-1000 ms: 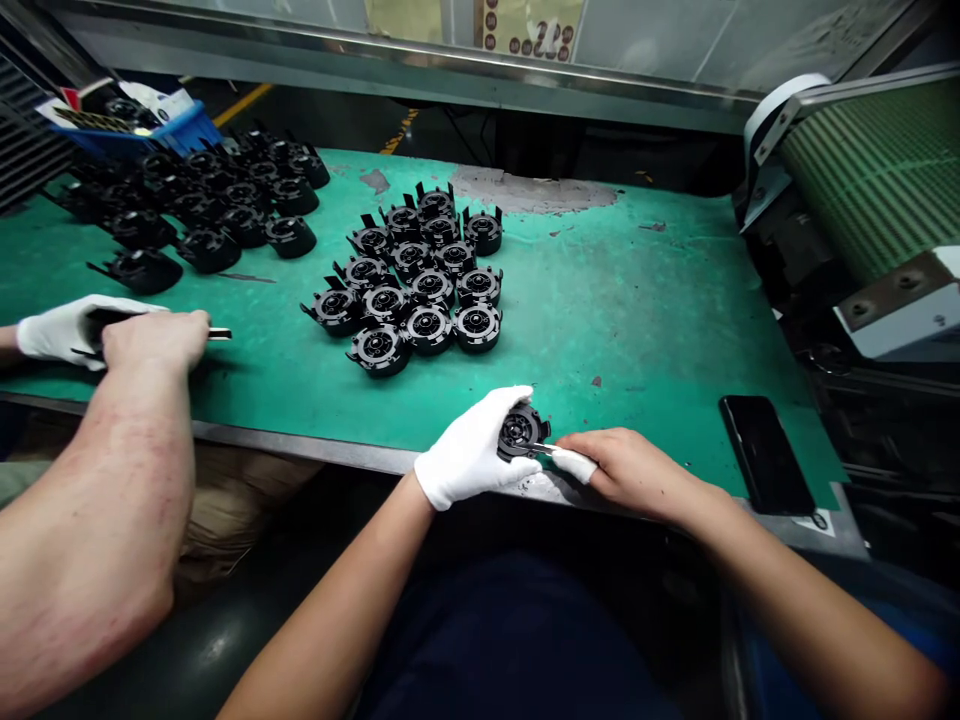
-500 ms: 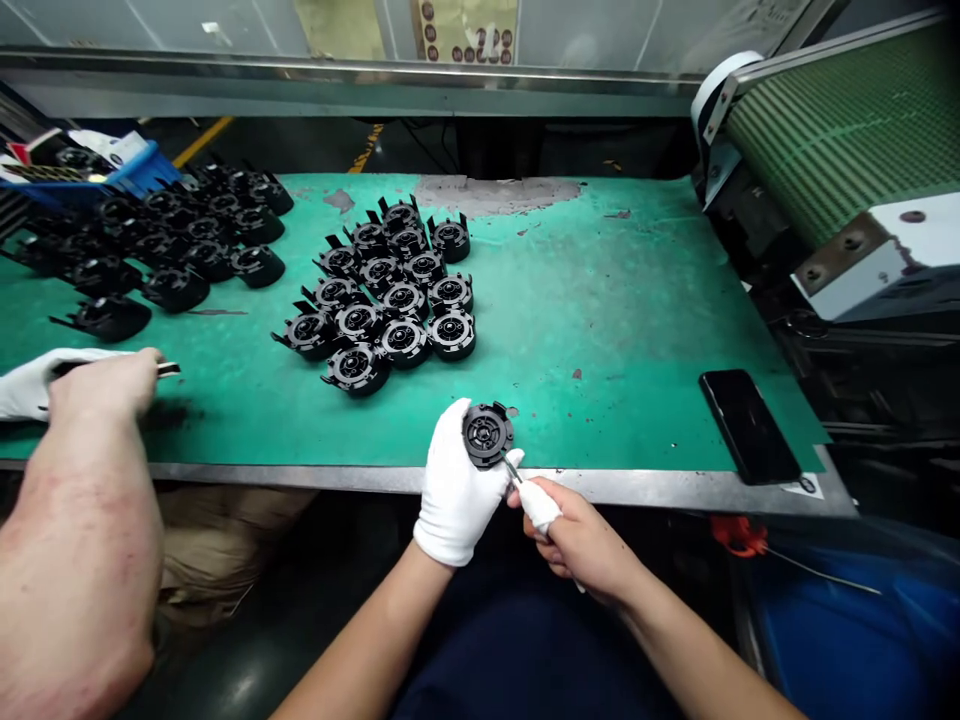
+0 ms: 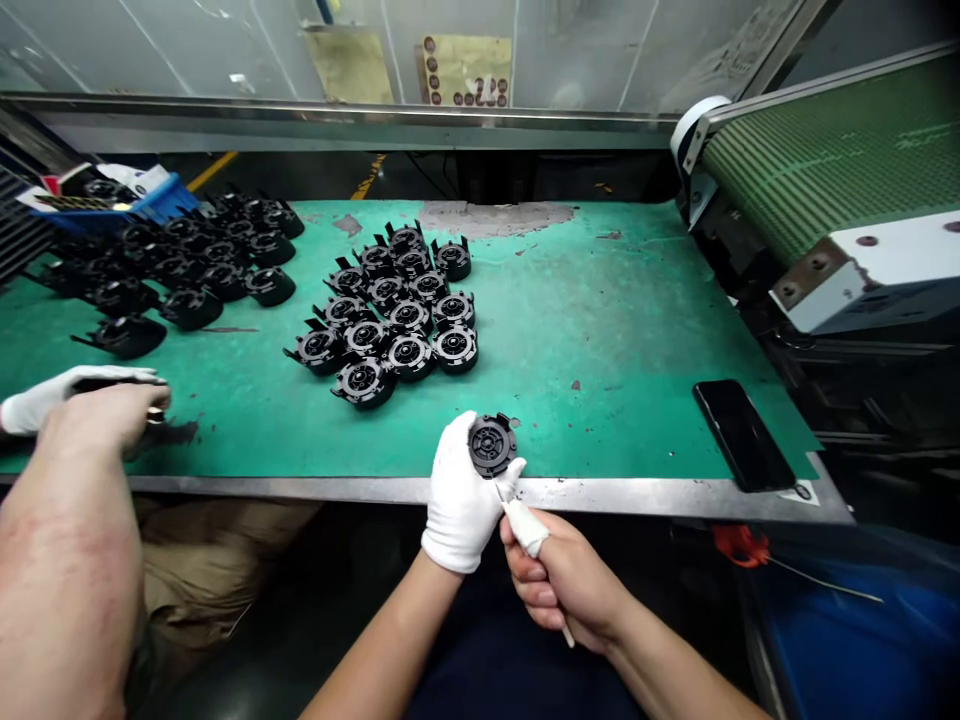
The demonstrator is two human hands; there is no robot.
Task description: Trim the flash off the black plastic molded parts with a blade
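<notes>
At the counter [image 3: 585, 300] edge, left hand [image 3: 456, 500]: holds one black round part [image 3: 493, 445].
Right hand [image 3: 564, 572]: grips a slim tool [image 3: 569, 635], tip near it.
Held part: apparently mid-work.
Grouped parts [image 3: 409, 316]: on counter; finished or not, unclear.

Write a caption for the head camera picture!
Gloved left hand holds a round black part; right hand grips a thin tool.

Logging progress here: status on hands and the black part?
Left hand: gripping round black part. Right hand: holding slim tool. Phone lies right, apart from both.
</notes>
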